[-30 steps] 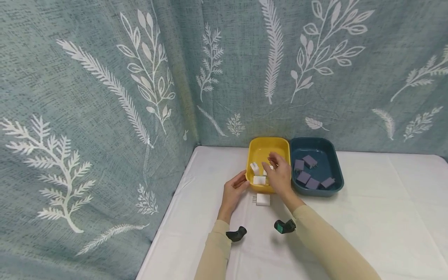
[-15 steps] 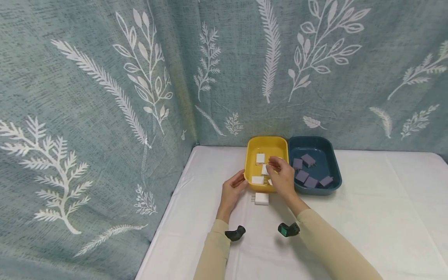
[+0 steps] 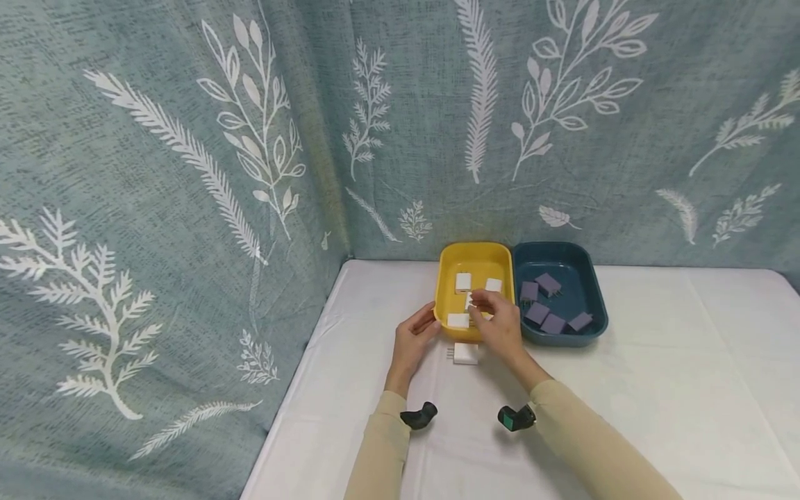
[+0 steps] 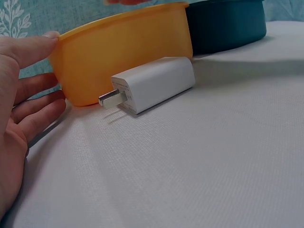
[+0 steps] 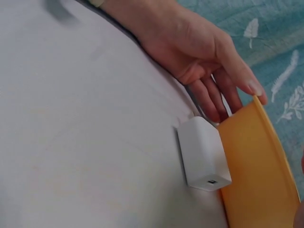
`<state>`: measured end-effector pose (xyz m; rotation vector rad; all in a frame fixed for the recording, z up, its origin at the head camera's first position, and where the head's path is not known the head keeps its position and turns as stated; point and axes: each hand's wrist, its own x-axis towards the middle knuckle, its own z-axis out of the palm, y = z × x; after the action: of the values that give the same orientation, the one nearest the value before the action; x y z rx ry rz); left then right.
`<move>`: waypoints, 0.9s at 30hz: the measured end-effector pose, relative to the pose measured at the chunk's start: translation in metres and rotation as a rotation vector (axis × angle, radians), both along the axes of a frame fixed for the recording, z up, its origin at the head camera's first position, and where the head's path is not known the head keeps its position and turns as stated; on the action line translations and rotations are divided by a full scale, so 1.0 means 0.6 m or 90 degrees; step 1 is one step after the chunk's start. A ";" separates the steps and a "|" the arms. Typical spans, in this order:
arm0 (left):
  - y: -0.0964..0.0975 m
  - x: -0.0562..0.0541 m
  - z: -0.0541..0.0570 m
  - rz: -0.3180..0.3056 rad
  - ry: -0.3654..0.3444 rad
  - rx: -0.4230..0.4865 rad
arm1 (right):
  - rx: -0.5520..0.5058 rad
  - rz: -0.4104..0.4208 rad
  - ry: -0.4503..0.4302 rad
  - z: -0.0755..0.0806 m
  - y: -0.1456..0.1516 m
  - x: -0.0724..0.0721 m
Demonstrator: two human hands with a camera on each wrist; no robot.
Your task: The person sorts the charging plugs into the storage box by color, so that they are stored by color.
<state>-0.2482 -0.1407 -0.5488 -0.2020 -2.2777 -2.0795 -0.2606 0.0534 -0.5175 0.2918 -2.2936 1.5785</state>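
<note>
My left hand [image 3: 412, 344] rests against the near left corner of a yellow bin [image 3: 444, 278]. Its thumb is at the rim and its fingers [image 4: 40, 88] lie along the outer wall. My right hand [image 3: 505, 332] reaches into the bin, thumb and forefinger pinching a small white charger plug [image 3: 469, 300], partly hidden by the fingers. Around it in the bin lie other white charger plugs [image 3: 463, 282], one of them at the front left [image 3: 458, 320]. Another white charger [image 4: 159, 85] lies on the cloth just outside the front wall, prongs to the left.
A dark blue bin [image 3: 590, 278] stands right beside the yellow one, with several purple plugs [image 3: 537, 313] inside. White cloth [image 3: 675, 361] covers the table. A patterned teal curtain [image 3: 425, 139] hangs behind and to the left.
The white charger that stood at the left of the yellow bin now lies farther back. My right hand has moved slightly back toward the near side, showing one at the back right. The left hand stays.
</note>
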 end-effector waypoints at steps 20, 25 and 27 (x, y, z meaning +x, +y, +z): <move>0.001 0.003 0.004 -0.004 -0.005 -0.010 | 0.065 0.052 0.095 -0.034 0.000 0.030; 0.000 0.003 0.004 -0.003 -0.004 -0.013 | 0.081 0.048 0.104 -0.040 -0.001 0.037; 0.000 0.002 0.004 -0.004 -0.005 -0.009 | 0.072 0.050 0.095 -0.039 -0.001 0.040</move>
<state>-0.2468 -0.1406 -0.5461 -0.2029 -2.3000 -2.0705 -0.2364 0.0529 -0.5410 0.5165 -2.2836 1.4140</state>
